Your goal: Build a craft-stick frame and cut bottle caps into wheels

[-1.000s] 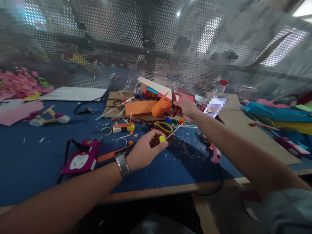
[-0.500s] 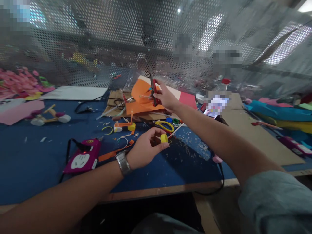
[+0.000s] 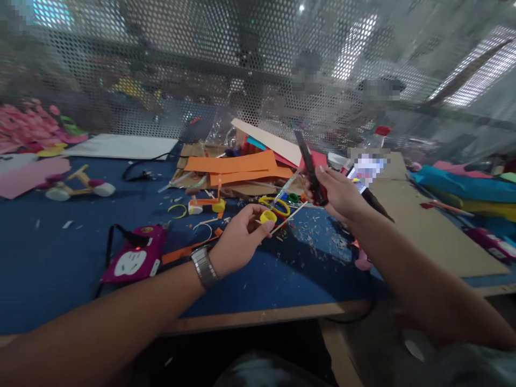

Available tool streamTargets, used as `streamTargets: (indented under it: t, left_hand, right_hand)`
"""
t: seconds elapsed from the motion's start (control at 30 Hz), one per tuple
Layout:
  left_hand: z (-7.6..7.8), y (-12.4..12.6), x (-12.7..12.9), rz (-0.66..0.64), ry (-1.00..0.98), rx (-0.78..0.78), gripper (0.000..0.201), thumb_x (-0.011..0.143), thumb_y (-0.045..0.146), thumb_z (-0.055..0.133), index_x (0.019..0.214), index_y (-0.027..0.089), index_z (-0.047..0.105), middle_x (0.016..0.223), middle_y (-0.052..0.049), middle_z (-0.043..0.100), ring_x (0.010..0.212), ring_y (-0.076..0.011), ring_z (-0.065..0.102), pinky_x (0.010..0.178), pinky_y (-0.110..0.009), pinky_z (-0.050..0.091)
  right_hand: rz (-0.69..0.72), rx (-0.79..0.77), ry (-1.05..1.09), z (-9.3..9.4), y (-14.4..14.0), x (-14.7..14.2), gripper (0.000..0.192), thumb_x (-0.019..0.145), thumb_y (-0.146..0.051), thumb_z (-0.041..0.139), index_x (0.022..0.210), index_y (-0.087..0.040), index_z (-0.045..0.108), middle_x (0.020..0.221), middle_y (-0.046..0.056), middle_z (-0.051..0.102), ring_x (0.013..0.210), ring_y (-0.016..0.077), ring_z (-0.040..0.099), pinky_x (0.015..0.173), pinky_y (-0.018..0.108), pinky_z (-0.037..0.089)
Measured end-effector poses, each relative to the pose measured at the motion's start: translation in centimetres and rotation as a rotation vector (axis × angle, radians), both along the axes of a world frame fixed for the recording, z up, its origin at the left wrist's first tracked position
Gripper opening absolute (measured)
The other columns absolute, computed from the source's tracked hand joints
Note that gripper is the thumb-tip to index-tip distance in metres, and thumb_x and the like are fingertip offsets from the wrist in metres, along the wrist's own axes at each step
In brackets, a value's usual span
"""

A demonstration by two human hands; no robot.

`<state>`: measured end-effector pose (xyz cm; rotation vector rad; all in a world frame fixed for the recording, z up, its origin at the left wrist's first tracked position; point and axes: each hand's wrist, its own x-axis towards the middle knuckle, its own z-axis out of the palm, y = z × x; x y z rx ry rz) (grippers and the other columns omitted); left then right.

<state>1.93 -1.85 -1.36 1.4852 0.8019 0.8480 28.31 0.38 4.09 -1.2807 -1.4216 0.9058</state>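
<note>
A purple box (image 3: 135, 257) is lying on the tabletop (image 3: 250, 296) at your left; your left hand (image 3: 241, 234) is pinching a yellow ring (image 3: 268, 217) between thumb and fingers above the tabletop; a thin stick (image 3: 291, 217) is slanting out just beside the ring; your right hand (image 3: 337, 192) is gripping a dark tool (image 3: 309, 165), its tip tilting upward; beyond, orange strips (image 3: 242, 163) are lying overlapped; farthest, a mesh screen (image 3: 173, 67) is standing.
</note>
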Motion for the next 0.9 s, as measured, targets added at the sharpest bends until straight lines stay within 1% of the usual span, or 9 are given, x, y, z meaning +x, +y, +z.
streamTargets:
  t: [0.2, 0.33, 0.4, 0.43, 0.47, 0.53, 0.63, 0.77, 0.9]
  left_hand:
    - [0.1, 0.1, -0.2, -0.001, 0.012, 0.002, 0.031, 0.103, 0.041, 0.071, 0.123, 0.019, 0.061, 0.103, -0.006, 0.071, 0.089, -0.0204, 0.074, 0.066, -0.029, 0.054]
    - [0.3, 0.0, -0.2, -0.008, 0.006, -0.001, 0.033, 0.102, 0.041, 0.072, 0.124, 0.019, 0.060, 0.109, -0.007, 0.072, 0.089, -0.0198, 0.074, 0.067, -0.029, 0.055]
    - [0.4, 0.0, -0.1, -0.013, 0.005, 0.001, 0.034, 0.101, 0.041, 0.073, 0.123, 0.019, 0.061, 0.109, -0.007, 0.073, 0.089, -0.0193, 0.073, 0.068, -0.029, 0.055]
    - [0.4, -0.1, -0.1, -0.016, 0.005, 0.002, 0.034, 0.101, 0.041, 0.074, 0.123, 0.019, 0.061, 0.108, -0.007, 0.073, 0.089, -0.0191, 0.072, 0.069, -0.030, 0.055]
    - [0.4, -0.1, -0.1, -0.018, 0.006, 0.003, 0.034, 0.101, 0.042, 0.074, 0.122, 0.019, 0.061, 0.106, -0.007, 0.073, 0.089, -0.0191, 0.072, 0.070, -0.030, 0.055]
    - [0.4, -0.2, -0.1, -0.025, 0.012, 0.003, 0.035, 0.100, 0.043, 0.075, 0.121, 0.019, 0.061, 0.103, -0.006, 0.073, 0.088, -0.0193, 0.072, 0.072, -0.031, 0.055]
    - [0.5, -0.3, -0.1, -0.031, 0.021, 0.007, 0.037, 0.099, 0.044, 0.076, 0.122, 0.019, 0.061, 0.100, -0.005, 0.072, 0.085, -0.0192, 0.071, 0.074, -0.033, 0.056]
    - [0.5, -0.4, -0.2, -0.038, 0.027, 0.016, 0.036, 0.099, 0.046, 0.075, 0.120, 0.019, 0.061, 0.098, -0.005, 0.073, 0.084, -0.0189, 0.070, 0.074, -0.033, 0.056]
    - [0.5, -0.4, -0.3, -0.039, 0.032, 0.024, 0.036, 0.100, 0.047, 0.074, 0.121, 0.020, 0.062, 0.098, -0.005, 0.074, 0.085, -0.0196, 0.071, 0.075, -0.033, 0.056]
  right_hand:
    - [-0.176, 0.187, -0.036, -0.6, -0.5, 1.8, 0.041, 0.095, -0.066, 0.072, 0.111, -0.031, 0.055, 0.090, 0.001, 0.059, 0.071, 0.0204, 0.058, 0.065, 0.035, 0.049]
    - [-0.057, 0.093, 0.040, -0.1, -2.4, 1.1, 0.034, 0.103, -0.063, 0.059, 0.112, -0.030, 0.061, 0.086, 0.002, 0.061, 0.060, 0.0179, 0.052, 0.056, 0.035, 0.043]
    - [0.032, 0.024, -0.091, 0.2, -3.0, 0.6, 0.035, 0.104, -0.061, 0.058, 0.115, -0.029, 0.065, 0.081, 0.000, 0.060, 0.056, 0.0166, 0.048, 0.054, 0.033, 0.041]
    - [0.070, 0.005, -0.246, 0.4, -2.9, 0.4, 0.031, 0.102, -0.056, 0.064, 0.114, -0.028, 0.067, 0.080, 0.001, 0.062, 0.059, 0.0177, 0.052, 0.057, 0.034, 0.045]
    - [0.087, 0.008, -0.433, 0.5, -2.5, 0.3, 0.025, 0.100, -0.050, 0.070, 0.109, -0.026, 0.069, 0.083, 0.002, 0.067, 0.066, 0.0200, 0.059, 0.065, 0.036, 0.051]
    - [0.103, 0.038, -0.773, 0.6, -0.9, 0.5, 0.014, 0.099, -0.036, 0.066, 0.105, -0.025, 0.073, 0.099, 0.007, 0.077, 0.091, 0.0268, 0.071, 0.085, 0.041, 0.057]
    - [0.077, 0.004, -0.891, 0.1, 2.2, 1.4, 0.022, 0.097, -0.029, 0.067, 0.116, -0.025, 0.078, 0.119, 0.012, 0.082, 0.114, 0.0351, 0.073, 0.098, 0.046, 0.056]
    - [0.107, -0.081, -1.016, -1.0, 4.9, 2.4, 0.030, 0.089, -0.024, 0.072, 0.117, -0.026, 0.084, 0.121, 0.013, 0.084, 0.115, 0.0389, 0.074, 0.100, 0.049, 0.056]
    - [0.127, -0.116, -1.058, -1.4, 5.4, 2.5, 0.028, 0.091, -0.029, 0.072, 0.115, -0.026, 0.086, 0.115, 0.013, 0.086, 0.106, 0.0359, 0.077, 0.093, 0.044, 0.057]
